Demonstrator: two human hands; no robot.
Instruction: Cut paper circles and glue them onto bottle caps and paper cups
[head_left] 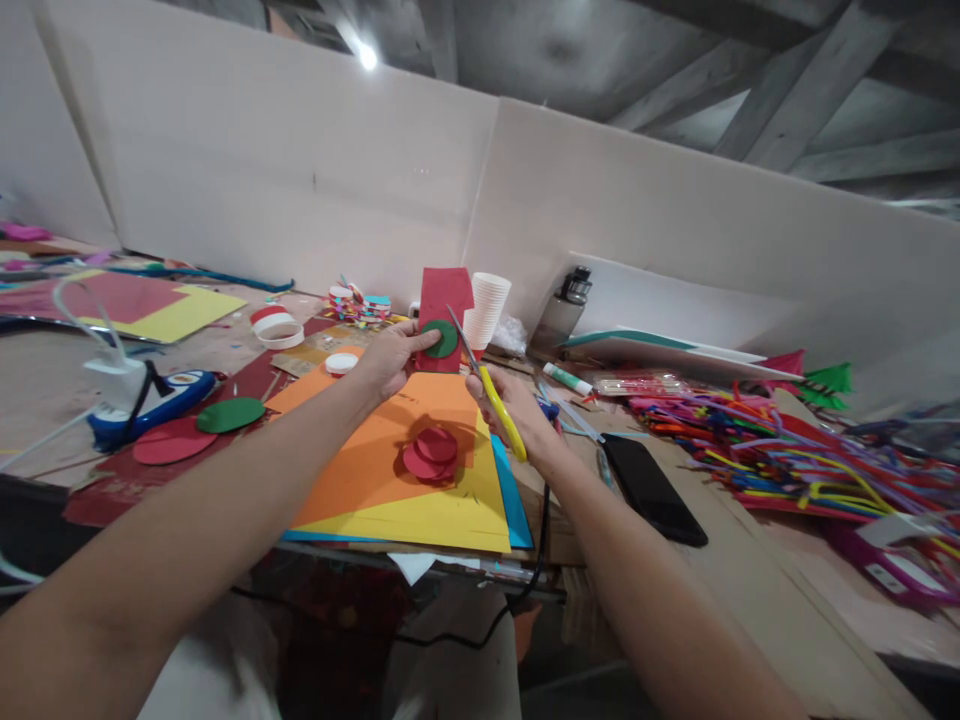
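Your left hand (pixel 391 362) pinches the green disc (pixel 448 341) on the red paper (pixel 444 290), above the orange sheet (pixel 349 465) | your right hand (pixel 519 405) grips yellow scissors (pixel 501 405) | best press the disc flat, turning paper, not blades.

Red card (pixel 445 292), roughly rectangular, right edge uneven, held upright mid-scene toward far side. Green paper disc (pixel 445 343) flat against card's near face, lower part. Yellow-handled scissors (pixel 503 411) tilted, handles near and right, metal blades slanting up, far and left, tip overlapping card in view.
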